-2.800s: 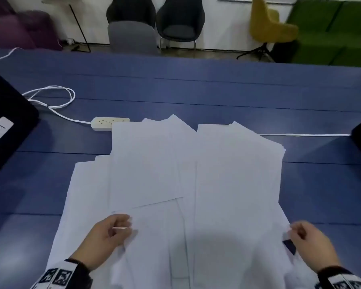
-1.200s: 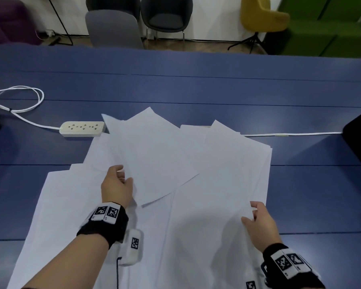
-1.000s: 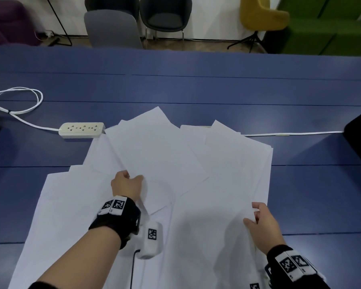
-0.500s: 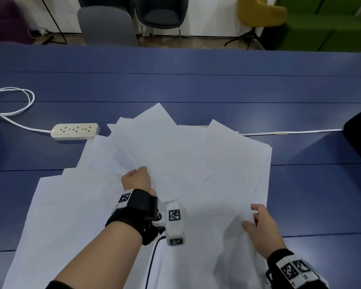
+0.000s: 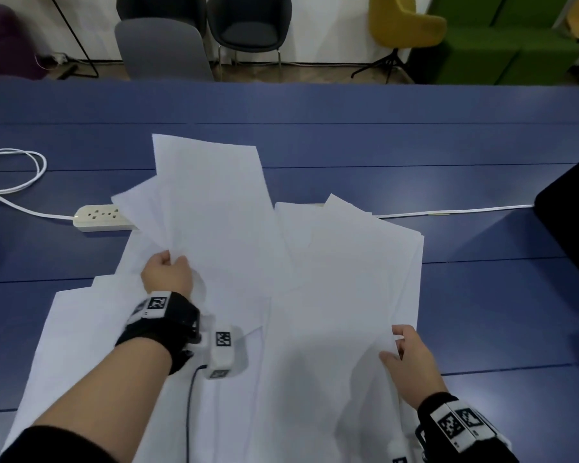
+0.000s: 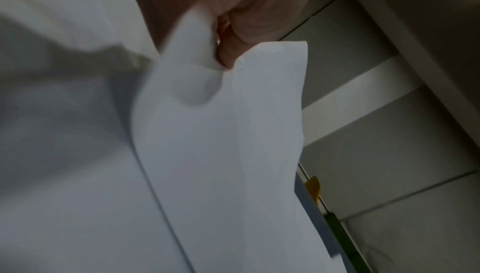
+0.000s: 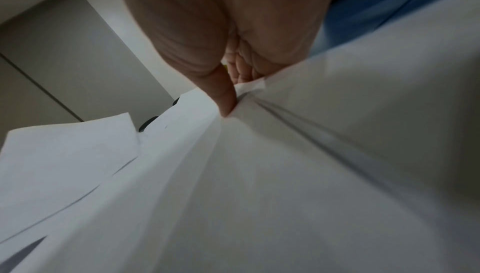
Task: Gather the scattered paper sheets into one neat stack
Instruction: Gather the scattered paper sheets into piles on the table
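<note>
We find no readable words, numbers or brand names anywhere in these views. The only signs are black-and-white square code markers (image 5: 156, 303) on the left wristband, left of centre in the head view, another marker (image 5: 223, 339) on the white camera unit beside it, and a pair of markers (image 5: 459, 424) on the right wristband at the lower right. The paper sheets (image 5: 331, 295) show blank faces.

Paper sheets (image 5: 315, 379) — near edges cropped
</note>
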